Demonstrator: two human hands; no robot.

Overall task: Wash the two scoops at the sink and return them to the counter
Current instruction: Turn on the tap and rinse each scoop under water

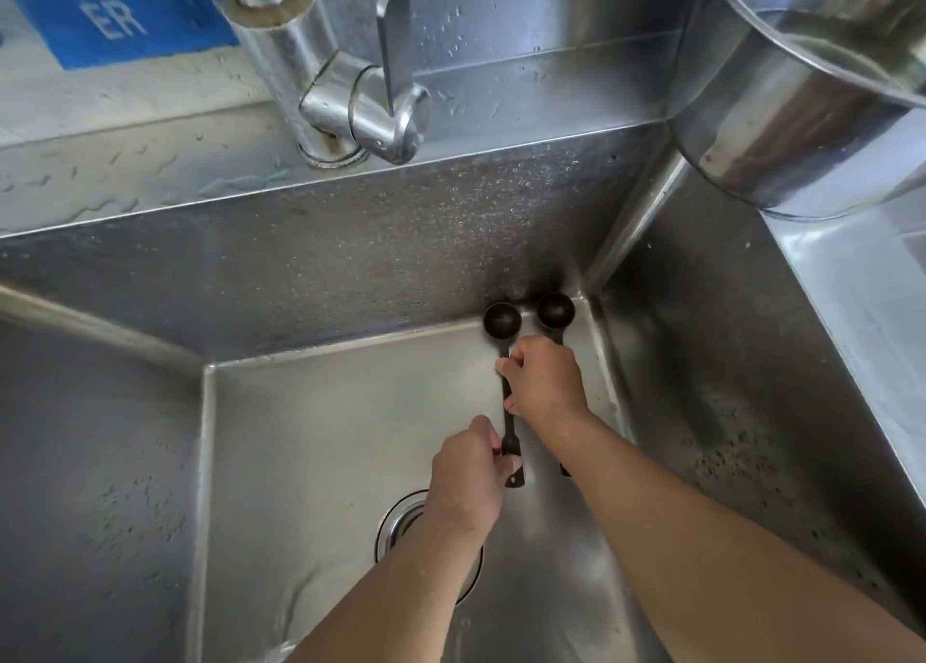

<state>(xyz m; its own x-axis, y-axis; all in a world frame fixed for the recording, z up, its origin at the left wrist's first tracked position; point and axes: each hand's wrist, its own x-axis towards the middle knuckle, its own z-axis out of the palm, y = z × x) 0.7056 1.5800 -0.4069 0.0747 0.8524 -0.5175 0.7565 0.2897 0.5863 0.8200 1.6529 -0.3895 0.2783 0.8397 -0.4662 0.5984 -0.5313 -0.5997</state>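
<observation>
Two black long-handled scoops lie deep in the steel sink [300,462], bowls toward the far right corner. The left scoop [502,320] has its handle end pinched by my left hand [468,482]. My right hand [546,379] is closed over the middle of both handles, with the right scoop [555,310] passing under it; that scoop's handle end shows beside my right forearm. No water runs from the tap.
The chrome tap [320,86] with its lever stands on the back rim. A large steel pot [801,96] sits on the counter at the upper right. The drain [401,517] lies under my left wrist. Water drops cover the sink walls.
</observation>
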